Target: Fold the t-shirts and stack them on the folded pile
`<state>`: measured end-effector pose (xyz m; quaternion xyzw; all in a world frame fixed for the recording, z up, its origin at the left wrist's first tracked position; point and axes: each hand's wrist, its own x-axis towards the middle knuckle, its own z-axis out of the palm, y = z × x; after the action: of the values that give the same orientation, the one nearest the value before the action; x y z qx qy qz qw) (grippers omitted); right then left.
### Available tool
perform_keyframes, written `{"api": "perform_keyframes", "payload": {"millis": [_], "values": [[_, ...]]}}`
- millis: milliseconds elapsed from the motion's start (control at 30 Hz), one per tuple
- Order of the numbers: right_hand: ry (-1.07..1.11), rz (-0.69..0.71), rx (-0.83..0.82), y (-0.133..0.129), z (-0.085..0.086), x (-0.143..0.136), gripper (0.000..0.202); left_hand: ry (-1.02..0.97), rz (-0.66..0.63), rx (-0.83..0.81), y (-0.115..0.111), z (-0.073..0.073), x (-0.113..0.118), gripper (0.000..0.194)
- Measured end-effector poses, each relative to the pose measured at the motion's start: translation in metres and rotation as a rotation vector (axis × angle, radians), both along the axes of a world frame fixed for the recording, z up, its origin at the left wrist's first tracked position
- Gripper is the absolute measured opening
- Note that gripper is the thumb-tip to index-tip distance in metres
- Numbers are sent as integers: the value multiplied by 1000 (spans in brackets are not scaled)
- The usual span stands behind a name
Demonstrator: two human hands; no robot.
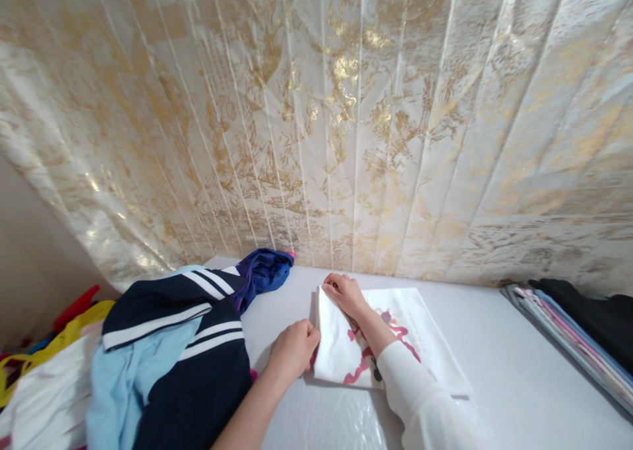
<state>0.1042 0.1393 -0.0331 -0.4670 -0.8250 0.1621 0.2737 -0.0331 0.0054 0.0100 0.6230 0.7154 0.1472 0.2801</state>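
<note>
A white garment (435, 344) with a pink and dark print lies folded on the pale table (524, 384). Its left edge is raised a little. My left hand (295, 346) is closed on the near part of that left edge, with its fingertips partly hidden. Farther back, my right hand (345, 293) pinches the far left corner of the same garment, and my right forearm crosses over the print.
Loose clothes pile up at the left, among them a navy and light-blue garment (208, 377), a dark blue one (267, 272) and a yellow one (82, 324). A folded stack (583, 344) stands at the right. A gold-patterned curtain (346, 120) hangs behind the table.
</note>
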Motion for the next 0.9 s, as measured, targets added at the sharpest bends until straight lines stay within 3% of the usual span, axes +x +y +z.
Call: {"api": "perform_keyframes", "payload": {"millis": [333, 467, 600, 733, 900], "values": [[-175, -139, 105, -9, -3, -12, 31, 25, -26, -41, -2, -1, -4, 31], [-196, -122, 128, -10, -2, -12, 37, 21, -25, 5, 3, -6, -4, 47], [-200, -78, 131, -6, 3, -8, 40, 82, 22, 71, 7, -11, 0, 40], [-228, -19, 145, -10, 12, 12, 32, 178, 58, 92, 7, -14, -1, 34], [-322, -64, 154, -39, 4, 73, 46, 294, 53, 114, 1, -5, -8, 32]]}}
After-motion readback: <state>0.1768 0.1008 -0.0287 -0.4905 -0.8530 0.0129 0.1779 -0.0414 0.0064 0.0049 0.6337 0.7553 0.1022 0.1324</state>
